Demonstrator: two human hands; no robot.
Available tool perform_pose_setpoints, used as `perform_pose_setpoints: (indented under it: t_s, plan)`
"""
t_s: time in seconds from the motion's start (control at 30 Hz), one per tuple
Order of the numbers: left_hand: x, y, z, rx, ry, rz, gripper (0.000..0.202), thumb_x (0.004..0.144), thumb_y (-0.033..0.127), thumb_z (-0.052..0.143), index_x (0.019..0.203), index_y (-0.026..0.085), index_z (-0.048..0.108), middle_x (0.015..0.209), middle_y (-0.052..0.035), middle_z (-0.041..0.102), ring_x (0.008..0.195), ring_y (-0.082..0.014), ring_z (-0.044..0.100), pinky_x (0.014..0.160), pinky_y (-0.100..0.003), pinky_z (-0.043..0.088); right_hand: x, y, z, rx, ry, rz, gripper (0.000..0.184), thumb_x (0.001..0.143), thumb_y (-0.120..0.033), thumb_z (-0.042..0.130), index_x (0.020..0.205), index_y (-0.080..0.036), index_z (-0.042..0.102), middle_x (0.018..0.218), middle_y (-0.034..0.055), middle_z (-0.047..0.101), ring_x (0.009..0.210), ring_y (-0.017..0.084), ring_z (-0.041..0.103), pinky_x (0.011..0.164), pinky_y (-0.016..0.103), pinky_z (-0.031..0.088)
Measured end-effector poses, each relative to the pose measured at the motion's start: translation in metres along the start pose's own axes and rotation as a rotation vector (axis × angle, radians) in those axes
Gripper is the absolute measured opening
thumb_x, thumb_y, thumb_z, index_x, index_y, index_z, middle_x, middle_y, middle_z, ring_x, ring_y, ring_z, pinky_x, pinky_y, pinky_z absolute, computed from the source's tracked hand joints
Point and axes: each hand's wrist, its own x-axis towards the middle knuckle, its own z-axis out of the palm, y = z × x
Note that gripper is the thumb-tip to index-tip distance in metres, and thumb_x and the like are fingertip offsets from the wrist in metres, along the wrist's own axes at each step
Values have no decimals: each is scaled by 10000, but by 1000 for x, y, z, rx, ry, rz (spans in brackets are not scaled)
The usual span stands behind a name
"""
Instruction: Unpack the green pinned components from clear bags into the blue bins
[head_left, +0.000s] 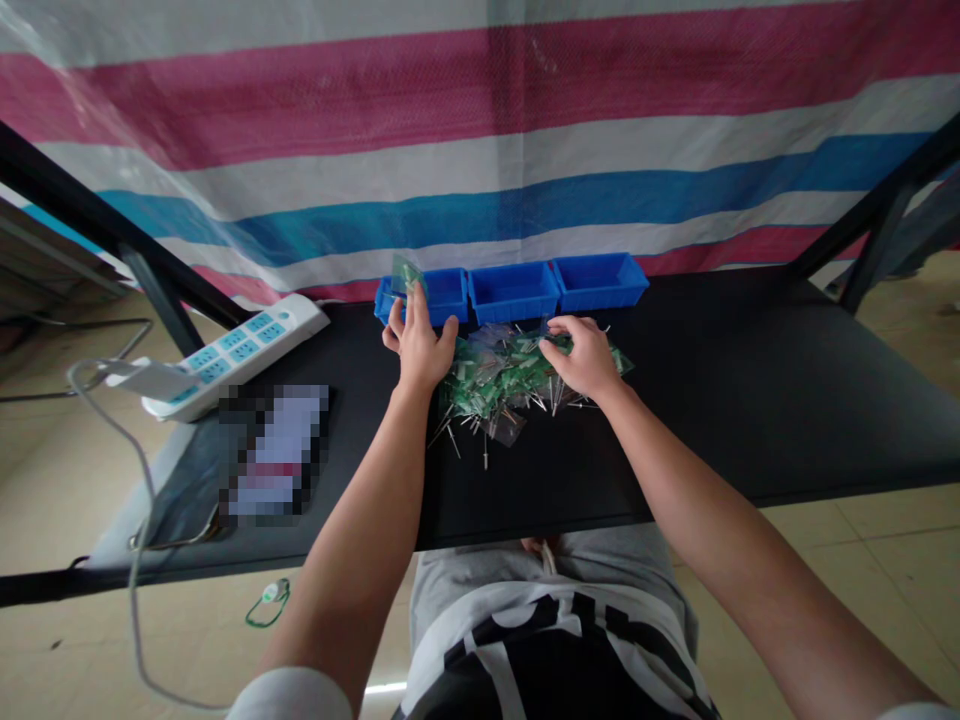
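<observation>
My left hand (421, 350) is raised at the front of the left blue bin (450, 292), thumb and fingers spread apart. A small clear packet with a green tint (406, 274) shows at its fingertips, above the bin's rim; whether they touch it I cannot tell. A loose pile of small green and clear packets (499, 375), with thin metal pins sticking out, lies between my hands. Over the pile's right side rests my right hand (585, 355), fingers bent, with a gap between thumb and forefinger. Its other fingertips are partly hidden.
Beside the left bin stand a middle blue bin (514, 292) and a right blue bin (600, 282). A white power strip (236, 355) with a cable and a blurred phone-like object (277, 450) lie on the black table (750, 400). A striped sheet (450, 150) hangs behind.
</observation>
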Motion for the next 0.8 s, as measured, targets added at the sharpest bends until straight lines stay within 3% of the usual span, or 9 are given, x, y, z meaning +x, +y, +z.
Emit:
perform_pose_setpoints:
  t_s: [0.2, 0.33, 0.6, 0.8]
  plan:
    - [-3, 5, -4, 64, -103, 1, 826, 748, 533, 610, 1479, 265, 336, 1555, -129, 317, 1436, -430, 184, 1089, -689, 148, -1, 1, 3, -77, -49, -52, 223, 792, -270, 596, 978, -174, 673, 992, 119, 700, 986, 297, 575, 930, 441, 441]
    - [-4, 4, -4, 96, -94, 18, 800, 721, 546, 641, 1439, 288, 404, 1593, -125, 216, 1445, -440, 152, 1083, -704, 134, -4, -1, 6, -102, -140, -61, 248, 793, -281, 606, 1004, -170, 676, 1035, 125, 688, 1039, 312, 551, 943, 466, 422]
    - [-7, 6, -1, 120, -78, 21, 685, 718, 494, 656, 1344, 274, 487, 1583, -145, 233, 1442, -426, 174, 1078, -693, 175, -6, -2, 7, -119, -231, -81, 295, 813, -353, 624, 1048, -183, 681, 1146, 125, 673, 1123, 323, 551, 969, 505, 406]
    - [-16, 28, -7, 88, -70, 128, 539, 746, 442, 662, 1241, 253, 563, 1546, -129, 313, 1409, -414, 248, 1096, -635, 214, -6, -2, 6, -111, -325, -95, 443, 813, -492, 634, 1139, -195, 663, 1247, 142, 638, 1212, 340, 531, 1005, 539, 383]
